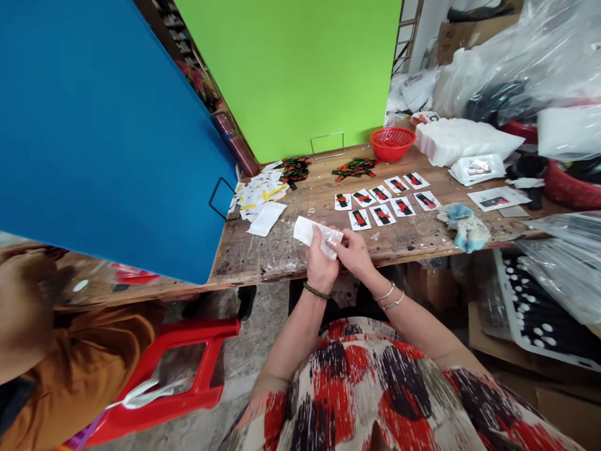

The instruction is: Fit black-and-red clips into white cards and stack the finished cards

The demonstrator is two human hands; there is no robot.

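Note:
Over the table's front edge, my left hand (322,262) grips a small white plastic pouch (304,229) with the thumb lying on top. My right hand (355,252) pinches the pouch's right end between thumb and fingers. What lies inside the pouch is hard to make out. Just beyond my hands, two rows of white cards (360,219) with red and black pieces on them lie on the wooden table (282,257). Another white pouch (267,218) lies to the left, beside a loose pile of white and yellow slips (260,191).
Red-and-black pieces (355,169) are heaped near a red basket (392,145). Green (300,75) and blue (103,125) panels stand behind and left. A stack of white bags (464,141) and a stained cloth (462,225) lie right. A co-worker's arm (23,307) is at left.

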